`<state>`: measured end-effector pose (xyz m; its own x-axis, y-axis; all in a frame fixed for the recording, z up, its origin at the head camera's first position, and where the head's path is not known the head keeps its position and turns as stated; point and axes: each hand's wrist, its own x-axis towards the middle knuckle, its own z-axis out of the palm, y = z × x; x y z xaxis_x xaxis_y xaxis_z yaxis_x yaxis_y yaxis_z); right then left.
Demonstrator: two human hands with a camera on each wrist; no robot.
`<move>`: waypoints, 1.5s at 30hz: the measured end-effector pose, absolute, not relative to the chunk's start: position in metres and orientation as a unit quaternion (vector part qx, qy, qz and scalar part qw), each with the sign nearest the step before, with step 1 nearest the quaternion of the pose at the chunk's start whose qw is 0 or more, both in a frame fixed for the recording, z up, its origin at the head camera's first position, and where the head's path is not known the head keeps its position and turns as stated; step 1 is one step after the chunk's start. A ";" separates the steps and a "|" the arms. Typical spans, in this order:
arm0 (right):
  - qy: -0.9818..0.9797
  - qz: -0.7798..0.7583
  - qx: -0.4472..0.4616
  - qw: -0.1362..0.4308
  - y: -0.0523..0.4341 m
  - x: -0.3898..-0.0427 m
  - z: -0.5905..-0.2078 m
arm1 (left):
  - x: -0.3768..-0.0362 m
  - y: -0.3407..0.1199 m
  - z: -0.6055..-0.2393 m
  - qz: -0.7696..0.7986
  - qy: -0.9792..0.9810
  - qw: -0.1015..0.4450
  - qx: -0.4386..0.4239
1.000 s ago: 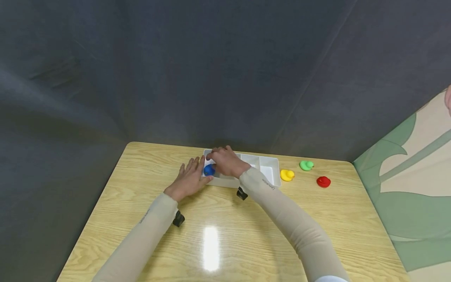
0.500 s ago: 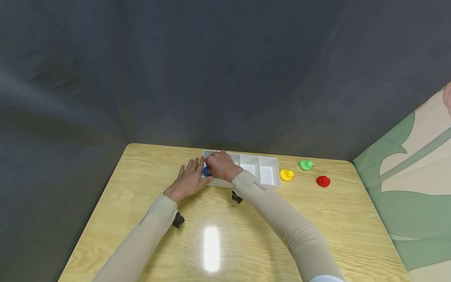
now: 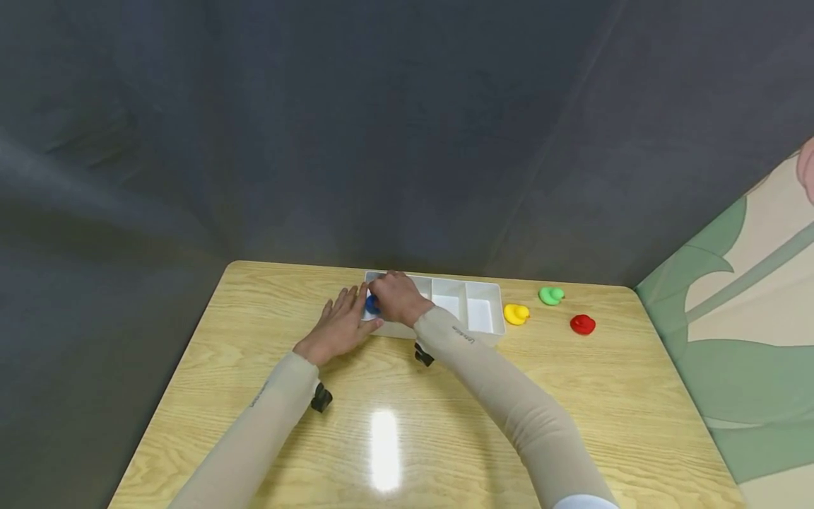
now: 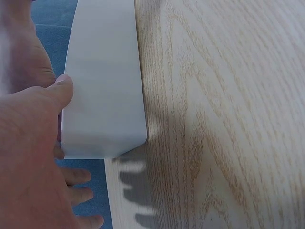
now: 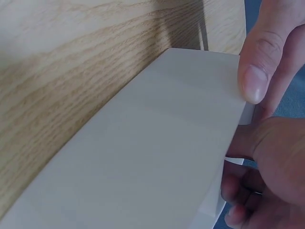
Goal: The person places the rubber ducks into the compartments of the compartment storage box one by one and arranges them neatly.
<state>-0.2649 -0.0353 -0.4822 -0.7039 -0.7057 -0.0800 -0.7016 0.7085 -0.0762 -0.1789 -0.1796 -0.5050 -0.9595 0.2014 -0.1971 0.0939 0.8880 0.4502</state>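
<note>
1. Holding a blue duck [image 3: 372, 305] over the far-left compartment of the white tray [image 3: 483, 316], the right hand [image 3: 396, 298] has its fingers curled down around the toy, which peeks out at the left edge of the hand.
2. Over on the left, the left hand [image 3: 340, 326] lies flat on the wooden table [image 3: 381, 396], fingers straight and lightly spread, its thumb pressed against the tray's left end wall; the left wrist view shows that thumb [image 4: 59, 90] right on the white corner.
3. Steadying like that looks sensible: a light tray of this kind would likely slide if bumped, so the brace should stay put.
4. From the right wrist view you cannot tell how firmly the duck is pinched; only knuckles and the tray's outer wall show.
5. To do this well, I'd judge the duck should sit low inside the compartment walls, clear of the divider, before the fingers loosen.
6. Waiting on the right of the tray: a yellow duck [image 3: 516, 313] just beside it, a green duck [image 3: 550, 295] farther back, a red duck [image 3: 582, 324] farthest right.
</note>
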 end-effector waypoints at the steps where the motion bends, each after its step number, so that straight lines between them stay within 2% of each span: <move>1: 0.923 -0.019 -0.381 0.052 -0.036 -0.265 -0.482 | -0.179 -0.180 -0.505 0.225 0.964 0.120 0.077; 8: 0.925 -0.013 -0.376 0.061 -0.037 -0.263 -0.480 | -0.179 -0.181 -0.506 0.226 0.963 0.122 0.079; 15: 0.923 -0.025 -0.382 0.042 -0.032 -0.261 -0.471 | -0.179 -0.182 -0.507 0.231 0.961 0.131 0.080; 19: 0.925 -0.044 -0.375 0.034 -0.021 -0.258 -0.461 | -0.178 -0.181 -0.505 0.235 0.960 0.131 0.081; 25: 0.932 -0.079 -0.348 0.059 -0.001 -0.256 -0.449 | -0.177 -0.181 -0.504 0.244 0.957 0.134 0.086; 33: 0.939 -0.093 -0.323 0.067 0.027 -0.255 -0.449 | -0.176 -0.180 -0.510 0.239 0.960 0.122 0.075; 45: 0.954 -0.126 -0.268 0.047 0.075 -0.255 -0.439 | -0.173 -0.185 -0.511 0.243 0.959 0.113 0.087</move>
